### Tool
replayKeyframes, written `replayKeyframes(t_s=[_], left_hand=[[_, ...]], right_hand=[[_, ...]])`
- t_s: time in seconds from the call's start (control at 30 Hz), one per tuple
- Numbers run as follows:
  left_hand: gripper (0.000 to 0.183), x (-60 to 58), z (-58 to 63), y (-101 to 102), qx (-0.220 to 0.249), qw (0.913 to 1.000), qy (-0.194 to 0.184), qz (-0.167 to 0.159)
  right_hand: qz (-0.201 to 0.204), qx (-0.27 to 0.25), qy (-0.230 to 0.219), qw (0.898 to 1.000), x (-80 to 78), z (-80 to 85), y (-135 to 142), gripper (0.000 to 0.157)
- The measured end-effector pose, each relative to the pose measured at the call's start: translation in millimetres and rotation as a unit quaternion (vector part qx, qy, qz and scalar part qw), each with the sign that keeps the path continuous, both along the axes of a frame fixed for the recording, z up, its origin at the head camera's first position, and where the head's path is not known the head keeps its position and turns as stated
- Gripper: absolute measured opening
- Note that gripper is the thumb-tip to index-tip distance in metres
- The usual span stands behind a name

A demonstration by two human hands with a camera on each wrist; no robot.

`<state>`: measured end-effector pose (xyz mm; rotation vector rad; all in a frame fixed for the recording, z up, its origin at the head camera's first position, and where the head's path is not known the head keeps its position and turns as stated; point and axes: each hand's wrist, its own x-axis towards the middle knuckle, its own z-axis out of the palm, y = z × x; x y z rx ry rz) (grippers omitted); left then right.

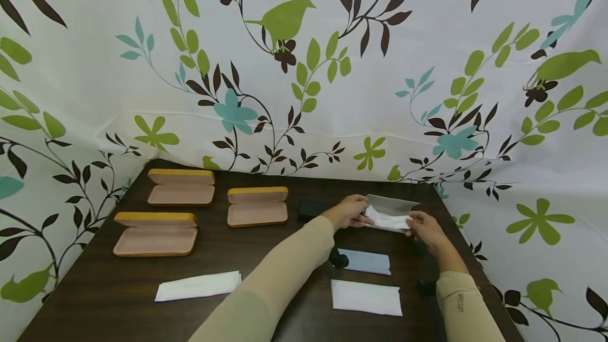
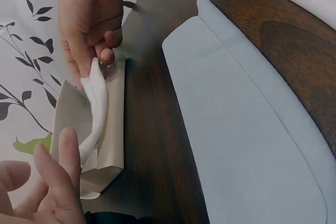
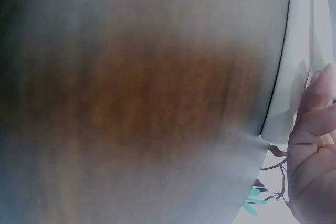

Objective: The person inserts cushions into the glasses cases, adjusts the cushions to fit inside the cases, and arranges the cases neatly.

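Observation:
A pale grey, hard eyeglass case [image 1: 393, 203] stands with its lid up at the back right of the table. Into it dips a folded white cloth [image 1: 387, 219], stretched between the two hands. My left hand [image 1: 350, 211] holds the cloth's left end at the case's edge; in the left wrist view its fingers [image 2: 67, 153] partly cover that end. My right hand [image 1: 426, 230] pinches the other end between thumb and fingers, plainest in the left wrist view. In the right wrist view, the right hand [image 3: 315, 150] shows only at the edge, beside the case.
Three opened cases with yellow edges and pinkish lining, one being the front case [image 1: 155, 236], stand at the left. A dark case [image 1: 312, 210] lies behind my left forearm. Folded cloths lie nearer: blue [image 1: 366, 262], white [image 1: 367, 297] and another white cloth [image 1: 198, 286].

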<state>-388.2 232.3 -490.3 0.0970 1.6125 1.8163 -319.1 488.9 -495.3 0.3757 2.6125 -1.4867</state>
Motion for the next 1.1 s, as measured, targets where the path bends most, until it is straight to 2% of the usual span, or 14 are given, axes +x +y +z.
replayKeyframes(t_s=[0.13,0.23,0.43,0.57,0.73,0.87,1.0,1.1], left_hand=[[0.025,0.7,1.8,-1.0,0.006,1.0000,-0.007,-0.002],[0.023,0.7,2.0,-1.9,-0.002,1.0000,-0.008,-0.004],[0.033,-1.0,0.9,-2.4,-0.005,0.9996,-0.004,-0.027],[0.044,-1.1,-0.8,-2.4,0.002,0.9990,0.006,-0.045],[0.049,0.2,-2.3,-5.1,-0.003,0.9984,0.025,-0.050],[0.049,1.9,-1.5,-7.1,-0.016,0.9969,0.049,-0.060],[0.044,5.4,-0.7,-8.7,-0.037,0.9934,0.080,-0.074],[0.041,7.5,0.4,-9.3,-0.045,0.9910,0.096,-0.082]], right_hand=[[-0.012,-0.016,0.005,1.000,-0.7,-0.5,-1.5,0.030],[-0.008,0.003,0.007,1.000,-1.1,-0.5,-3.3,0.027],[0.002,0.033,-0.006,0.999,-2.5,0.9,-4.8,0.038],[-0.006,0.044,-0.014,0.999,-1.6,1.6,-3.9,0.043],[-0.007,0.042,-0.009,0.999,1.3,1.9,-6.0,0.049],[-0.007,0.098,0.020,0.995,2.3,6.7,-14.5,0.049],[0.000,0.182,0.037,0.983,0.1,7.2,-22.4,0.046],[0.023,0.184,0.021,0.982,-0.4,5.4,-25.3,0.045]])
